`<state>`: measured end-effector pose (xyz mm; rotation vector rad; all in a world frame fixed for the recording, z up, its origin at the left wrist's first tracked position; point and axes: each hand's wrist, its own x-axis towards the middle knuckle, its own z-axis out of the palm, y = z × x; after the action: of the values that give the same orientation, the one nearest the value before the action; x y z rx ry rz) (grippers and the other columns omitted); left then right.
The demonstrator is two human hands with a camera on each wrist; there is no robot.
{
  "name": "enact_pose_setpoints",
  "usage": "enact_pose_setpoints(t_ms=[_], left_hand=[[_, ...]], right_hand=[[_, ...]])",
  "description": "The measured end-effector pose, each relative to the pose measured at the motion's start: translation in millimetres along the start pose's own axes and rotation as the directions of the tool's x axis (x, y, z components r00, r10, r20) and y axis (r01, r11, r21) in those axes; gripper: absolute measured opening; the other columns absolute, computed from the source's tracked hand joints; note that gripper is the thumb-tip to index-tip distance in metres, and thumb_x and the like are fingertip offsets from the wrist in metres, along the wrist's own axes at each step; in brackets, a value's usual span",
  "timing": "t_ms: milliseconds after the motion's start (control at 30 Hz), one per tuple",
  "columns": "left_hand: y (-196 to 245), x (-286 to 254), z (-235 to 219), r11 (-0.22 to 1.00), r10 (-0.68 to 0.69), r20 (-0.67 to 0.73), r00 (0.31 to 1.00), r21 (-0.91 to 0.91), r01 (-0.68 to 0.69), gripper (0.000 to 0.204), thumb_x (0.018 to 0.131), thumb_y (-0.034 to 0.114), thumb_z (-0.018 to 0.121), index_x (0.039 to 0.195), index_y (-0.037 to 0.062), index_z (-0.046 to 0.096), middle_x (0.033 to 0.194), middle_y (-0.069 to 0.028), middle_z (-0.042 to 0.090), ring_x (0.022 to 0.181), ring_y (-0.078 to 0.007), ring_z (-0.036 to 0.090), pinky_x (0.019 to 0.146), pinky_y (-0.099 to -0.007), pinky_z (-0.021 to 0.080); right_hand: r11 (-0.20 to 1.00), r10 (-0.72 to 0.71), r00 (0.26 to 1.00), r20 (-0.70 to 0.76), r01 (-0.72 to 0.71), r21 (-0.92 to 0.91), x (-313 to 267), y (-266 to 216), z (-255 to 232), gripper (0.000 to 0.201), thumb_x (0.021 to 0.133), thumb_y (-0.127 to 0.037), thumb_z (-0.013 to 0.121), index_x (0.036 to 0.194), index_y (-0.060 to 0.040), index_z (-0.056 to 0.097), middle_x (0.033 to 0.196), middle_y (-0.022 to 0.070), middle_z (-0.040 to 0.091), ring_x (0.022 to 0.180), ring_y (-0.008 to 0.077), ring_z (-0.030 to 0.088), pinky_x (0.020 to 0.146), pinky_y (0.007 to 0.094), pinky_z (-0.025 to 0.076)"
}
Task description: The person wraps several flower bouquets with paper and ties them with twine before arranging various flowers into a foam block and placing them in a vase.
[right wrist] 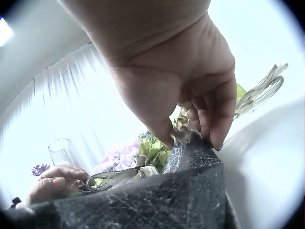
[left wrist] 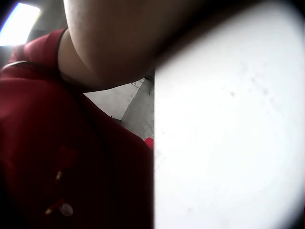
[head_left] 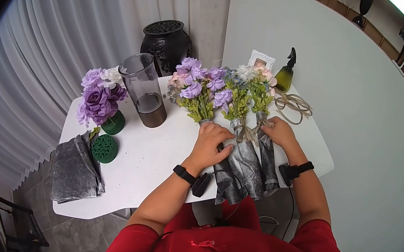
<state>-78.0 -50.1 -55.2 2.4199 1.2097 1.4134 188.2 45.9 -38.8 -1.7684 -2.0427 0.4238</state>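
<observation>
Three bouquets of artificial flowers lie side by side, their stems wrapped in dark grey paper. The left bouquet point(head_left: 192, 90) has lilac and pink blooms. My left hand point(head_left: 208, 144) rests across its wrapping, fingers relaxed, fingertips close to the ribbon bow point(head_left: 245, 133) of the middle bouquet point(head_left: 246, 164). At the neck of the right bouquet point(head_left: 268, 159), my right hand point(head_left: 280, 134) pinches the gathered paper between thumb and fingers. The right wrist view shows that pinch at the crinkled wrapping point(right wrist: 193, 155). The left wrist view shows only tabletop, arm and red clothing, with the left hand hidden.
On the white table point(head_left: 142, 179) stand a tall glass vase point(head_left: 149, 102), purple flowers point(head_left: 97, 98), green floral foam point(head_left: 105, 149) and folded grey paper point(head_left: 75, 168). A spray bottle point(head_left: 284, 78), coiled ribbon point(head_left: 292, 106) and white frame point(head_left: 262, 59) are at the back right.
</observation>
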Motion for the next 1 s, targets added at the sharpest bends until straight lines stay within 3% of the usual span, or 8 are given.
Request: enact_pose_setpoints(t_ms=[100,267,400,533,767,867,900,1000], left_hand=[[7.8,0.4,2.8,1.0,0.031,0.102,0.994,-0.002,-0.031,0.027,0.077,0.022,0.067,0.101,0.0122,0.067,0.099,-0.0018,0.063,0.106,-0.021,0.055,0.112,-0.0509,0.021],[14.1,-0.9,7.9,0.999,0.043,0.146,0.988,-0.008,-0.042,0.028,0.077,0.024,0.068,0.103,0.013,0.067,0.102,-0.0009,0.063,0.11,-0.0202,0.054,0.114,-0.0534,0.017],[15.1,-3.5,7.6,1.0,0.014,0.24,0.971,0.018,-0.019,0.045,0.078,0.031,0.068,0.12,0.0158,0.061,0.121,-0.0046,0.057,0.118,-0.0235,0.051,0.113,-0.0548,0.016],[20.0,-2.5,5.8,1.0,-0.006,0.237,0.971,0.027,0.0,0.056,0.08,0.038,0.066,0.132,0.019,0.054,0.136,-0.0076,0.048,0.125,-0.026,0.046,0.113,-0.0562,0.014],[11.4,-1.9,6.1,0.999,0.016,0.222,0.975,-0.051,-0.005,0.047,0.079,0.027,0.069,0.122,0.0117,0.059,0.119,-0.0086,0.059,0.116,-0.0277,0.053,0.112,-0.0548,0.021],[4.5,0.5,3.4,0.996,-0.028,0.067,0.997,-0.087,0.034,0.032,0.077,0.015,0.067,0.108,0.0064,0.063,0.104,-0.0102,0.063,0.104,-0.0301,0.058,0.109,-0.0508,0.03],[0.1,-0.2,3.7,0.998,-0.05,-0.087,0.995,-0.032,0.048,0.026,0.076,0.011,0.065,0.102,0.005,0.063,0.1,-0.0113,0.063,0.099,-0.0311,0.058,0.104,-0.0479,0.035],[-17.3,-0.8,2.8,0.979,-0.17,-0.42,0.891,0.03,0.201,0.016,0.075,0.002,0.059,0.091,0.0015,0.061,0.091,-0.0138,0.059,0.085,-0.034,0.055,0.08,-0.0417,0.043]], right_hand=[[0.998,-0.062,0.993,-0.1,0.061,-0.011,-3.4,-1.0,-5.8,0.036,0.08,-0.03,0.068,0.106,-0.0047,0.064,0.095,0.0191,0.068,0.091,0.0335,0.066,0.081,0.0393,0.05],[0.984,-0.123,0.987,-0.102,0.134,0.115,-4.1,6.9,1.3,0.027,0.083,-0.022,0.066,0.105,-0.0058,0.065,0.097,0.0167,0.068,0.089,0.0322,0.065,0.079,0.0388,0.051],[0.962,-0.246,0.953,-0.177,0.263,0.076,-7.1,2.9,6.4,0.023,0.083,-0.019,0.066,0.102,-0.0063,0.066,0.099,0.015,0.065,0.089,0.0312,0.064,0.078,0.0376,0.05],[0.972,-0.223,0.966,-0.129,0.23,0.05,-2.6,-0.6,5.8,0.021,0.083,-0.018,0.066,0.1,-0.0058,0.066,0.097,0.0143,0.063,0.087,0.0314,0.063,0.077,0.0381,0.05],[0.969,-0.212,0.957,-0.198,0.232,0.084,5.1,3.0,15.9,0.015,0.082,-0.016,0.066,0.091,-0.0039,0.063,0.093,0.015,0.062,0.085,0.0336,0.062,0.076,0.0394,0.049],[0.974,-0.198,0.963,-0.181,0.214,0.074,3.6,-1.2,13.9,0.02,0.079,-0.017,0.068,0.092,-0.0039,0.061,0.096,0.015,0.061,0.087,0.0341,0.062,0.077,0.0398,0.049],[0.976,-0.197,0.967,-0.162,0.209,0.064,2.8,-2.5,12.6,0.024,0.077,-0.018,0.071,0.094,-0.004,0.06,0.098,0.0152,0.06,0.089,0.0345,0.061,0.078,0.0399,0.049],[0.983,-0.166,0.975,-0.151,0.176,0.056,-0.3,-4.9,13.4,0.033,0.071,-0.017,0.074,0.098,-0.0043,0.058,0.103,0.0152,0.058,0.095,0.0345,0.06,0.081,0.0396,0.049]])
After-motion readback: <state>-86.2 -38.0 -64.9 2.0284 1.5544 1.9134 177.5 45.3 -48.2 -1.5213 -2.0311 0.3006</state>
